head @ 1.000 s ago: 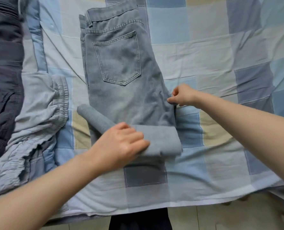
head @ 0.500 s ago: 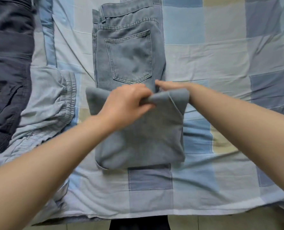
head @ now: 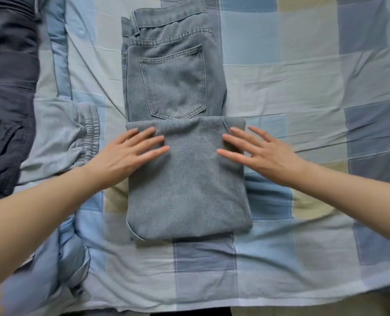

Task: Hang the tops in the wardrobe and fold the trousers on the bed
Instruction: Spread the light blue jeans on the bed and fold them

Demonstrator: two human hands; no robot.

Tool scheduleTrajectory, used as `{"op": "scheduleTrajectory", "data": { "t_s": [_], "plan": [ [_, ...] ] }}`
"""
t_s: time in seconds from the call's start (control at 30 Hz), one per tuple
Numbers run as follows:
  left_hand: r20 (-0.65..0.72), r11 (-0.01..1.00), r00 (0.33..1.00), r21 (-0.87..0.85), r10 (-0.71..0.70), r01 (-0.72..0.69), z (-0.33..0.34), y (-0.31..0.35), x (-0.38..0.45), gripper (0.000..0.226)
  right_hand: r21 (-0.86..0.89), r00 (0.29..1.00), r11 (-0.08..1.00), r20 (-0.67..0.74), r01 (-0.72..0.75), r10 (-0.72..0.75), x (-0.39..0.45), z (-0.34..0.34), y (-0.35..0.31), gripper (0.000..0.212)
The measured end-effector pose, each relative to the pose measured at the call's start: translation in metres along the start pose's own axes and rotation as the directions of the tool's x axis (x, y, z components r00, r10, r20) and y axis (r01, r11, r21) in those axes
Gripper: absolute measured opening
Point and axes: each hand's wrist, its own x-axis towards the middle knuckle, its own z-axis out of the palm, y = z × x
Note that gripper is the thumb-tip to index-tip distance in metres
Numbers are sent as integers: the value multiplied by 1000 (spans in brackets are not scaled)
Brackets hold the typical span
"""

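On the bed (head: 303, 258), near its front edge, the jeans (head: 187, 179) lie with the leg part doubled up over the seat, its folded end just below the back pocket (head: 173, 85). Both hands lie flat on that upper layer, fingers straight and spread, gripping nothing: the left hand (head: 125, 153) on the left edge, the right hand (head: 260, 153) on the right edge, partly over the sheet. The step looks like smoothing the fold. To do it well, I would press from the middle outward, square the side edges with the layer beneath, and flatten the bulge at the near corner before the next fold toward the waistband. To the left lie pale elastic-waist trousers (head: 59, 142) and, farther left, a dark garment (head: 7, 87). No brand, label or writing can be read on the jeans.
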Motion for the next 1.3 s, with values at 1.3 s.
{"op": "scheduleTrajectory", "data": {
  "t_s": [1.3],
  "plan": [
    [664,-585,469,-743,-583,324,11,98,-49,27,614,371,-462,773,-640,514,36,-29,-65,74]
  ]
}}
